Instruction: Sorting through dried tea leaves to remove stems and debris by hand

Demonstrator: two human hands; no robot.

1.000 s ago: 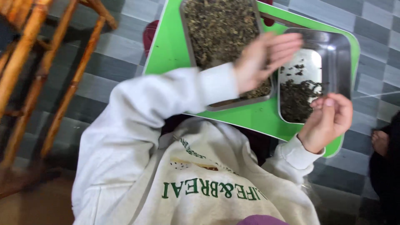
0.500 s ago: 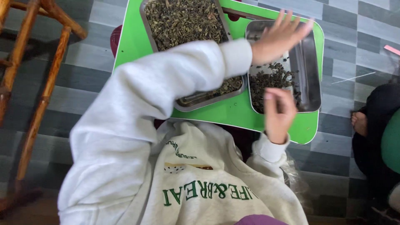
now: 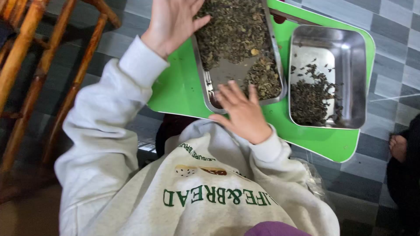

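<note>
The left hand (image 3: pixel 173 22) lies flat with fingers spread, gripping nothing, and the right hand (image 3: pixel 243 111) likewise, both fingertips reaching into one of two steel trays (image 3: pixel 238 52) of dried leaves (image 3: pixel 232 30).

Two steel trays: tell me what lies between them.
In the head view only a bare strip of the green board separates the leaf-filled tray from the squarer tray; nothing rests on that strip.

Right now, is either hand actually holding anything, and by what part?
Nothing is gripped. The left hand lies open on the dried leaves in the long metal tray; the right hand rests flat, fingers spread, at its near end.
</note>
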